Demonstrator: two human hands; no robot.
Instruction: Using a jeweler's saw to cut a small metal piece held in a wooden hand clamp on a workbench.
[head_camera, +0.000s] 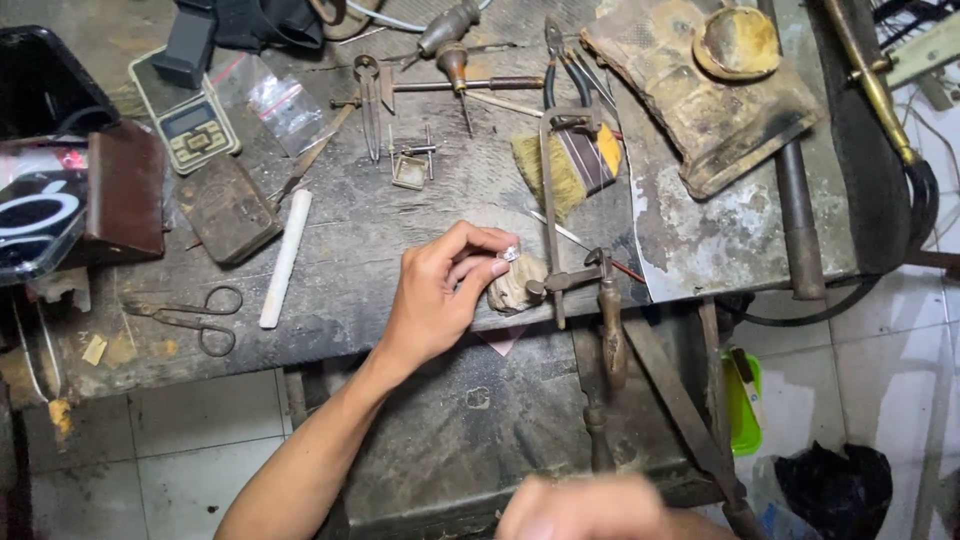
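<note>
Left hand (437, 300) pinches small silver ring (510, 254) against worn wooden bench peg (518, 284) on scarred tabletop (350, 240); saw frame (560, 230) beside. Positioning step; sawing needs steadier hold. Right hand (590, 508) blurred, grip unclear.

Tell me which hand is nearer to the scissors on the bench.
Left. The left hand is up on the bench, to the right of the scissors, pinching a small shiny piece. The right hand is blurred at the bottom edge, farther away.
</note>
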